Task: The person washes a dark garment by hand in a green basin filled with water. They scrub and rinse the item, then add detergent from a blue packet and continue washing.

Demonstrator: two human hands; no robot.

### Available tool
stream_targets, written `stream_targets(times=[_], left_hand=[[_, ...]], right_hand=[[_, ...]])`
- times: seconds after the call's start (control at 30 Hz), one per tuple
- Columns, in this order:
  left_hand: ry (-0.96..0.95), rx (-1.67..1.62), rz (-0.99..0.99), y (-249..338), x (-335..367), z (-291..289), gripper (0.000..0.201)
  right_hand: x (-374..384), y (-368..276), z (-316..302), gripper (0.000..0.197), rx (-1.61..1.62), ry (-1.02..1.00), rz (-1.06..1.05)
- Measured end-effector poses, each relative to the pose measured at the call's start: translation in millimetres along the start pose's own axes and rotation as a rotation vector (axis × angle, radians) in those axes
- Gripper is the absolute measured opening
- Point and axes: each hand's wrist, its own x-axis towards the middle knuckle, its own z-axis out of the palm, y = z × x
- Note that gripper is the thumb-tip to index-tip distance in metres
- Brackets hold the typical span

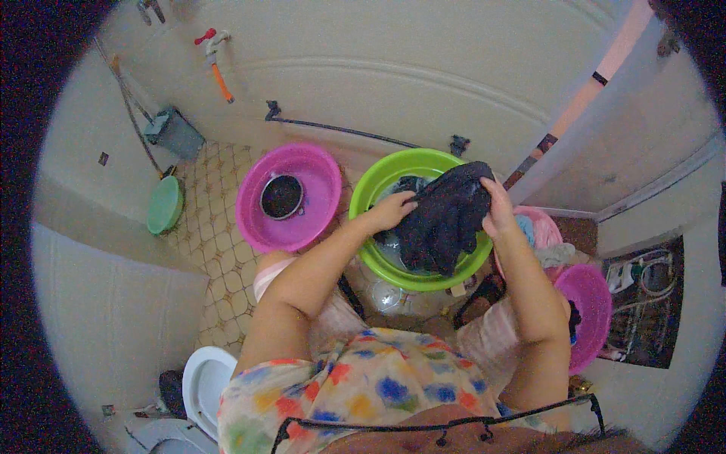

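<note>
Both my hands hold up a dark, wet-looking piece of clothing [446, 219] over a green basin [370, 261]. My left hand [393, 210] grips the cloth's left side, and the fingertips curl onto it. At the upper right edge, my right hand [497, 206] pinches the cloth, with the thumb and fingers closed on it. Water and more dark fabric show in the basin to the left of the garment. The lower part of the cloth hangs down into the basin. Its exact kind cannot be made out.
Left of the green basin stands a pink basin [325, 219] with a dark round pot [282, 197] in it. To the right are a pink tub of clothes [546, 229] and a magenta basin [594, 318]. A tap [214, 44] with an orange hose is on the wall; a toilet [206, 386] stands lower left.
</note>
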Motion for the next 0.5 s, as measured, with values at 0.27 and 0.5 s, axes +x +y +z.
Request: stream_targets(times=[0.27,0.5], left_hand=[[0.333,-0.47,-0.093,32.3,18.1,-39.7,0.026],[-0.032,-0.799,0.027,63.9,8.3,-24.1,0.024]], right_hand=[[10.0,9.0,-17.0,0.069,-0.927,-0.116,0.049],[1.5,41.2,21.6,0.083,-1.135,-0.278,-0.289]])
